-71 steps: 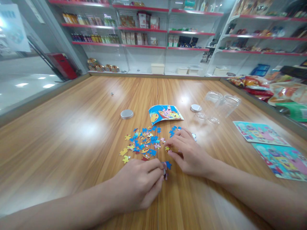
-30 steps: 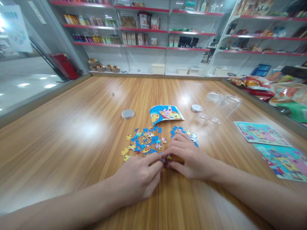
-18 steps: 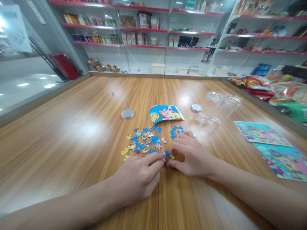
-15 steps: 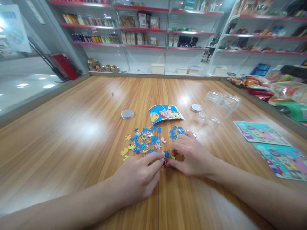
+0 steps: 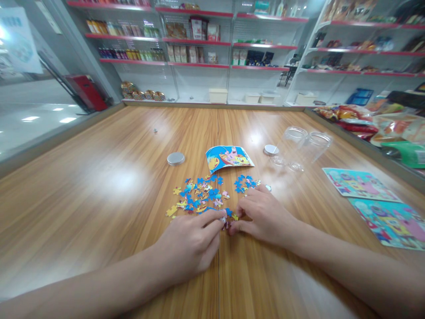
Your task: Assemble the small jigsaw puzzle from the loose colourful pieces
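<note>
My left hand (image 5: 192,243) rests low over the table, its fingertips closed on a puzzle piece (image 5: 224,219) that they partly cover. From the other side my right hand (image 5: 264,216) curls in, thumb and forefinger at the same small cluster, beside a blue piece (image 5: 229,212) and a yellow piece (image 5: 235,217). Loose jigsaw pieces (image 5: 201,194) in blue, yellow and pink lie scattered just beyond my left hand. A smaller group of mostly blue pieces (image 5: 244,182) lies behind my right hand. Past them a curled cartoon picture card (image 5: 229,158) lies on the table.
A silver lid (image 5: 175,158) lies left of the card; another lid (image 5: 271,150) lies right, by two clear plastic jars (image 5: 292,139). Two finished-looking cartoon puzzles (image 5: 361,184) lie at the right. Snack bags (image 5: 355,117) sit beyond the table's right edge; shelves stand behind.
Both hands stay at the cluster with only slight finger shifts. My right fingertips have moved a little, and the yellow piece beside them sits slightly further left. The scattered pieces look unchanged.
</note>
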